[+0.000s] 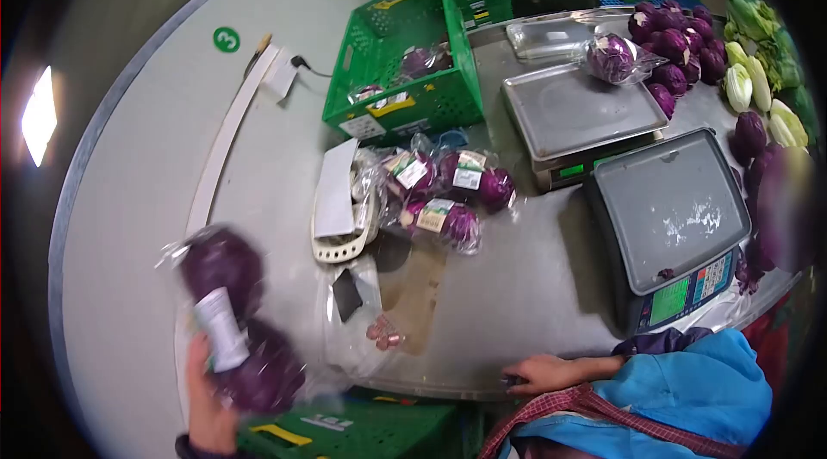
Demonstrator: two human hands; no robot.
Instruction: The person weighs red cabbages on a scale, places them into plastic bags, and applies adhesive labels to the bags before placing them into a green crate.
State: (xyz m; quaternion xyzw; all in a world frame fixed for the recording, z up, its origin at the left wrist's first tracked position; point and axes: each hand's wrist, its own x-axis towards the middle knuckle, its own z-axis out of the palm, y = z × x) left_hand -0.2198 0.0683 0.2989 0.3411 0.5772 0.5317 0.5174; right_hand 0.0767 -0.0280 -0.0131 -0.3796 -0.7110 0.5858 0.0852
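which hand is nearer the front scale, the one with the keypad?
Right. The right hand rests on the table edge just below-left of the front scale. The left hand is far off to the left, holding bagged red cabbages beyond the table.

Bagged cabbages [448, 192] lie mid-counter [517, 287] — two scales [672, 218] to their right, a crate [405, 63] behind at the far edge.

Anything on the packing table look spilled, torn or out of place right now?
Yes: loose purple leaf scraps and whitish smears lie on the near scale's platform, and a brownish stain spreads across the table below the bagged cabbages. No torn bags visible.
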